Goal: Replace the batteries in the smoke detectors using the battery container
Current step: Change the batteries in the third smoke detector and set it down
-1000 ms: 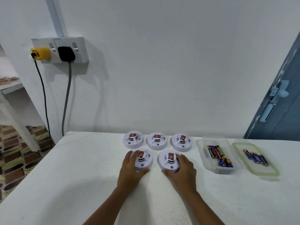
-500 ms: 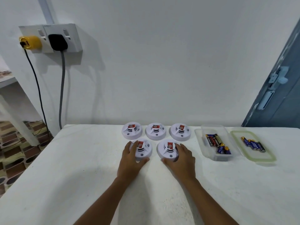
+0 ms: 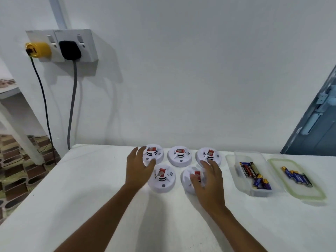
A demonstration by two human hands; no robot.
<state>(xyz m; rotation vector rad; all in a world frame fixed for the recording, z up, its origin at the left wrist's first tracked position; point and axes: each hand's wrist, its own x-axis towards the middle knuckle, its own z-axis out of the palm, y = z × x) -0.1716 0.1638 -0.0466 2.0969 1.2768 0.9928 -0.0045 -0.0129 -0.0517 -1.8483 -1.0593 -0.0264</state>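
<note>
Several round white smoke detectors with red stickers lie on the white table [image 3: 91, 188]: three in a back row, at left [image 3: 156, 154], middle [image 3: 179, 155] and right [image 3: 210, 155], and two in front, at left [image 3: 162, 178] and right [image 3: 190, 179]. My left hand [image 3: 138, 167] hovers open over the left edges of the back-left and front-left detectors. My right hand [image 3: 209, 179] is spread open over the front-right detector, partly covering it. A clear battery container [image 3: 251, 171] holds several batteries [image 3: 254, 174]. Its green-rimmed lid [image 3: 298, 179] lies to the right with more batteries [image 3: 297, 176] on it.
A wall socket [image 3: 61, 45] with a yellow plug [image 3: 38, 50] and a black plug [image 3: 70, 50] hangs at upper left, with cables running down behind the table's left corner. A blue door [image 3: 316, 128] stands at the right. Patterned floor shows beyond the left table edge.
Both hands have lifted off the two front detectors. The left hand moved up and left toward the back-left detector, fingers spread. The right hand has opened over the front-right detector.
</note>
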